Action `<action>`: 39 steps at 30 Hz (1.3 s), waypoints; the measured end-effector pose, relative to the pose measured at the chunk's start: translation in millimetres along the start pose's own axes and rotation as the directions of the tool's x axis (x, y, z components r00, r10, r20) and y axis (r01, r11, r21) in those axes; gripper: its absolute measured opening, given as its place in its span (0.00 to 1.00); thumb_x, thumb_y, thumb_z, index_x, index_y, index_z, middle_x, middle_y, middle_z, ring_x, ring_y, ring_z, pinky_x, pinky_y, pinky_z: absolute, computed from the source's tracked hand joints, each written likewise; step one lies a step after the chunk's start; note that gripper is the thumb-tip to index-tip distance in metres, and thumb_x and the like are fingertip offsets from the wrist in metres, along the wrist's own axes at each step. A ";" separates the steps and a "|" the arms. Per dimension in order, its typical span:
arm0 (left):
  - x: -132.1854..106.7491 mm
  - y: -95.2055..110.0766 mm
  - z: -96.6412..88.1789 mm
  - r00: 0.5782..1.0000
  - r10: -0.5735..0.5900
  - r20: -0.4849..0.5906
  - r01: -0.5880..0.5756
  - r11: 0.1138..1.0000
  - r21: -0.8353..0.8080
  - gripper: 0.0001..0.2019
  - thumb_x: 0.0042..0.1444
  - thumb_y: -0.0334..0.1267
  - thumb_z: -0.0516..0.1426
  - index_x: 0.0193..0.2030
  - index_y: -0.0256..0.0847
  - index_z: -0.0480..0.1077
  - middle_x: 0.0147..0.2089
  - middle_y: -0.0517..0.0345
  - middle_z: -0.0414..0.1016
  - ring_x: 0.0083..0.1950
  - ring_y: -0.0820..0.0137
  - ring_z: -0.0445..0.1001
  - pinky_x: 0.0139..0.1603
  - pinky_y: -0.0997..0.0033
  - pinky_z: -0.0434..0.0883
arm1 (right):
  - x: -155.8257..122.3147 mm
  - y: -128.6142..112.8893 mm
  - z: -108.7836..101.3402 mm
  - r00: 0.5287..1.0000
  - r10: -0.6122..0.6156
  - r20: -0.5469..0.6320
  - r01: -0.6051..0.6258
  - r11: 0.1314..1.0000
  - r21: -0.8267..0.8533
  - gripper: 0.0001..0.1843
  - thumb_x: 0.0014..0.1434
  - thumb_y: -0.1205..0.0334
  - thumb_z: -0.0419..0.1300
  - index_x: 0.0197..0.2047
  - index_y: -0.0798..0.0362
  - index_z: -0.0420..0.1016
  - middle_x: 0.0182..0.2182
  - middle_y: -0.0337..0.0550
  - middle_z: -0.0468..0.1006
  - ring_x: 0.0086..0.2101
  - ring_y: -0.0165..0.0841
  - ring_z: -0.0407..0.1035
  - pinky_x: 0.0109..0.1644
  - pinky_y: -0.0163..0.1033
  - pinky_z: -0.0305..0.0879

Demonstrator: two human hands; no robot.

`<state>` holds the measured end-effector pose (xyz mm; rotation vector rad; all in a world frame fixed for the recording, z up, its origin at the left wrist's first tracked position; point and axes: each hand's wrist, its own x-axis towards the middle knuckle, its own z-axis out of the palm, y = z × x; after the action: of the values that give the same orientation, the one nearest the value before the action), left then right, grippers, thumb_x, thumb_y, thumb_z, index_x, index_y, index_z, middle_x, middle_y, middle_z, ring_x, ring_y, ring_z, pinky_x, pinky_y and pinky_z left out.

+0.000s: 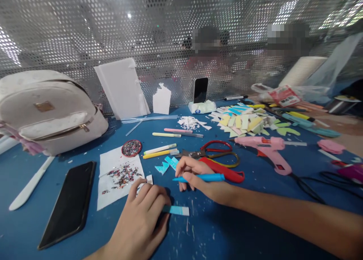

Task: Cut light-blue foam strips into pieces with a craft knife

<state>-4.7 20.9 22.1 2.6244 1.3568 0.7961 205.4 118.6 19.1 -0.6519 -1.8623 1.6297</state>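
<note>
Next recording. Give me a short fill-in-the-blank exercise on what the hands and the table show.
1. The right hand holds a ____ marker.
2. The black phone lies flat on the table to the ____ of the left hand, which presses on a light blue strip.
3. The glue gun to the right of the scissors is ____.

Missing words: blue; left; pink.

L hand (143, 214) & R hand (202, 180) both bare, slim fingers, R forearm (297, 222) bare to frame edge
</note>
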 end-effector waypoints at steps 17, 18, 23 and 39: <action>-10.0 -6.1 8.3 0.999 -0.019 -0.047 0.015 0.997 -0.077 0.09 0.70 0.34 0.50 0.43 0.47 0.71 0.40 0.64 0.76 0.41 0.68 0.69 0.62 0.57 0.50 | -0.3 -11.6 1.7 0.992 -0.102 0.078 0.124 0.914 -0.385 0.03 0.58 0.68 0.56 0.37 0.53 0.70 0.30 0.35 0.69 0.25 0.25 0.57 0.28 0.31 0.55; -10.3 -5.8 8.2 0.999 -0.022 -0.047 0.019 0.997 -0.079 0.09 0.69 0.34 0.50 0.43 0.47 0.71 0.40 0.64 0.76 0.41 0.68 0.69 0.62 0.57 0.50 | -0.8 -13.1 1.7 0.992 -0.101 0.069 0.120 0.914 -0.388 0.02 0.59 0.68 0.55 0.35 0.53 0.68 0.28 0.34 0.67 0.25 0.25 0.56 0.28 0.31 0.54; -11.2 -5.3 8.7 0.998 -0.015 -0.067 0.011 0.998 -0.064 0.09 0.68 0.35 0.51 0.46 0.48 0.72 0.39 0.63 0.76 0.40 0.68 0.70 0.63 0.56 0.50 | -4.2 -15.8 0.1 0.993 -0.104 0.053 0.117 0.919 -0.377 0.10 0.65 0.63 0.50 0.30 0.51 0.58 0.24 0.33 0.59 0.24 0.27 0.54 0.27 0.32 0.51; -12.8 -3.7 8.8 0.994 0.052 -0.094 -0.053 0.999 -0.006 0.08 0.67 0.37 0.53 0.47 0.47 0.73 0.35 0.62 0.74 0.38 0.68 0.69 0.64 0.52 0.50 | -4.1 -8.1 2.3 0.987 -0.128 0.099 0.159 0.878 -0.451 0.09 0.63 0.64 0.53 0.29 0.52 0.62 0.22 0.32 0.62 0.22 0.26 0.57 0.28 0.31 0.53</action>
<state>-9.3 14.5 8.1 2.6575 1.3080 0.9418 206.8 113.0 26.5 -0.6344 -2.3123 1.1307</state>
